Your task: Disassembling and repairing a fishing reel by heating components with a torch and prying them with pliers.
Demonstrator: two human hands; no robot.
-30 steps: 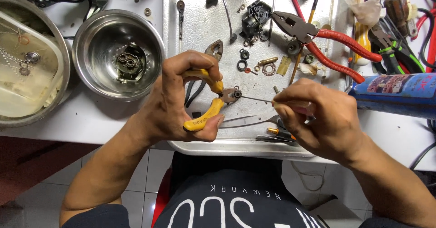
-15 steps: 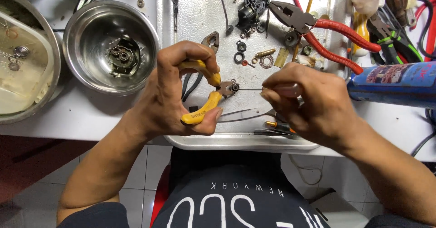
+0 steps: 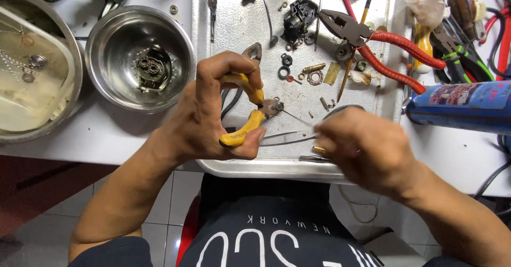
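1. The person's left hand (image 3: 213,118) is wrapping its fingers around a pair of small yellow-handled pliers (image 3: 246,119), squeezing both handles together above the near part of a metal tray (image 3: 266,167).
2. The pliers' nose is pointing right and clamping on a thin wire (image 3: 295,117), which is running rightward toward the other hand.
3. The right hand (image 3: 367,150) is blurring in the picture; its fingers are bunching together near the far end of the wire, but I cannot tell whether they are actually pinching it.
4. Just beneath the pliers, a pair of slim tweezers (image 3: 287,137) is lying on the tray, reaching under the right hand.
5. Farther up the tray, red-handled pliers (image 3: 388,46) are lying among small washers, rings and a black part (image 3: 299,17).
6. To the left of the tray, a steel bowl (image 3: 114,54) is holding a small metal assembly.
7. At the right, a blue spray can (image 3: 463,107) is lying on its side.
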